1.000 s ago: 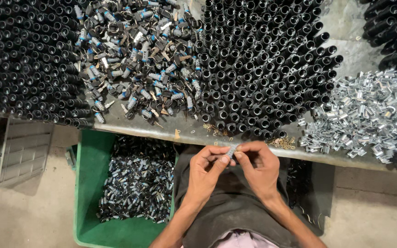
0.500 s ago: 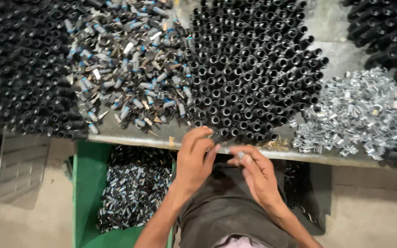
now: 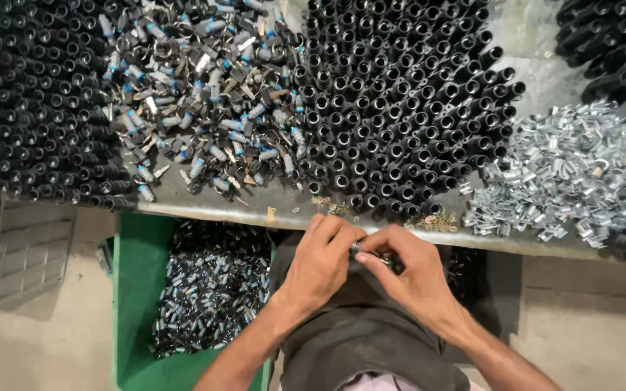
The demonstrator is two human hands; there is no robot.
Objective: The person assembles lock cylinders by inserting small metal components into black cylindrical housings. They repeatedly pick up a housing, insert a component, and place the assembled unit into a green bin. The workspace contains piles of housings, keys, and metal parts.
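My left hand [image 3: 322,262] and my right hand [image 3: 409,269] meet just below the table's front edge [image 3: 255,214], over my lap. Between their fingertips they pinch a small dark tube with a metal piece [image 3: 368,253], mostly hidden by the fingers. Directly above the hands stands a dense block of upright black tubes [image 3: 400,101]. A heap of shiny metal clips [image 3: 574,174] lies to the right of it. A loose pile of small parts with blue and silver ends [image 3: 204,94] lies to the left.
More upright black tubes [image 3: 30,101] fill the table's left side, and others lie at the top right [image 3: 617,51]. Below the table a green crate [image 3: 135,304] holds many finished small parts. A grey crate [image 3: 23,250] stands on the floor at left.
Both hands went up to the table's edge by the black tubes, then came back down a little and closed together on a small piece.
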